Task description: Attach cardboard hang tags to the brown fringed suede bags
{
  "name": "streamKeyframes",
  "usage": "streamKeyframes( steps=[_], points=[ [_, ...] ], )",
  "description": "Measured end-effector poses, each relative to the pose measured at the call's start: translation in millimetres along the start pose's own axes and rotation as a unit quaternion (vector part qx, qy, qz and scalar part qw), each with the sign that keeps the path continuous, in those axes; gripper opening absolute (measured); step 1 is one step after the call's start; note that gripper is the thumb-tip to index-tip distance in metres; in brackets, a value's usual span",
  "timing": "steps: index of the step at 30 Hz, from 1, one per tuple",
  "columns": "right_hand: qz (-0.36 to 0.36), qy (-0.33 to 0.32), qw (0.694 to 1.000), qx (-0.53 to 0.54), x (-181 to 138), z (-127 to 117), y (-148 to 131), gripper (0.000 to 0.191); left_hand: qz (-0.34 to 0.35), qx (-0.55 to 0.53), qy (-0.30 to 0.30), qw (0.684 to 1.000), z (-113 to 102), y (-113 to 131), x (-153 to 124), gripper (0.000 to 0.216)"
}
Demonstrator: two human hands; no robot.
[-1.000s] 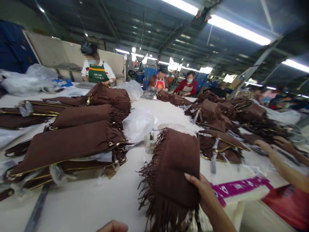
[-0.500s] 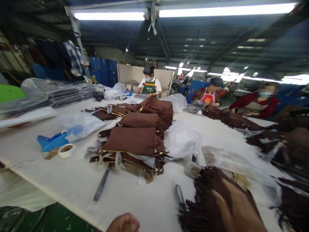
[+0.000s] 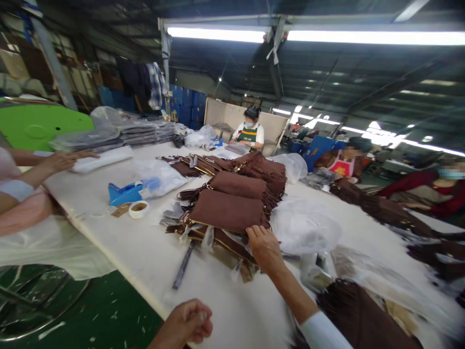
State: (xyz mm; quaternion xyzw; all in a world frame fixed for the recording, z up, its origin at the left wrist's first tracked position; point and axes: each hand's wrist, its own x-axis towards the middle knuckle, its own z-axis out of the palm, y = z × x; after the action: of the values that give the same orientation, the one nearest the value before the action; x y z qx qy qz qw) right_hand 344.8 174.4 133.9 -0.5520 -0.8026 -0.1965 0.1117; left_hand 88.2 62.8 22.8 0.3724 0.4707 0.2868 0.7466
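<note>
My right hand [image 3: 264, 245] reaches forward over the white table [image 3: 145, 252], fingers stretched out and resting on the near edge of the top bag in a stack of brown suede bags [image 3: 227, 211] with gold zips. It holds nothing. At the table's near edge my left hand [image 3: 187, 321] is curled into a loose fist, and nothing shows in it. A brown fringed bag [image 3: 358, 315] lies by my right forearm at the lower right.
Crumpled clear plastic bags [image 3: 305, 225] lie right of the stack. A dark strap [image 3: 183, 265], a tape roll [image 3: 138, 209] and a blue dispenser [image 3: 123, 194] lie to its left. A co-worker's hand [image 3: 61, 160] rests at the far left. Other workers sit across the table.
The view has swung left. My right hand has let go of the fringed bag and moved forward and left onto the stack of brown bags. My left hand stays low.
</note>
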Motion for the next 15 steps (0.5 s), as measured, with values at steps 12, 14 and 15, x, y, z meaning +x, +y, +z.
streamKeyframes(
  steps=[12, 14, 15],
  points=[
    [-0.042, 0.114, 0.98, 0.156, -82.5, -46.2, -43.1, 0.028, 0.165, -0.379, -0.02, 0.91, 6.6, 102.5, 16.6, 0.049],
    [-0.08, 0.104, 0.977, 0.168, -109.8, -36.4, -42.4, 0.031, 0.167, -0.412, 0.017, 0.896, 8.8, 101.1, 17.3, 0.048],
    [-0.106, 0.095, 0.975, 0.172, -123.0, -29.2, -40.8, 0.031, 0.164, -0.422, 0.037, 0.891, 10.0, 98.2, 14.9, 0.049]
  ],
)
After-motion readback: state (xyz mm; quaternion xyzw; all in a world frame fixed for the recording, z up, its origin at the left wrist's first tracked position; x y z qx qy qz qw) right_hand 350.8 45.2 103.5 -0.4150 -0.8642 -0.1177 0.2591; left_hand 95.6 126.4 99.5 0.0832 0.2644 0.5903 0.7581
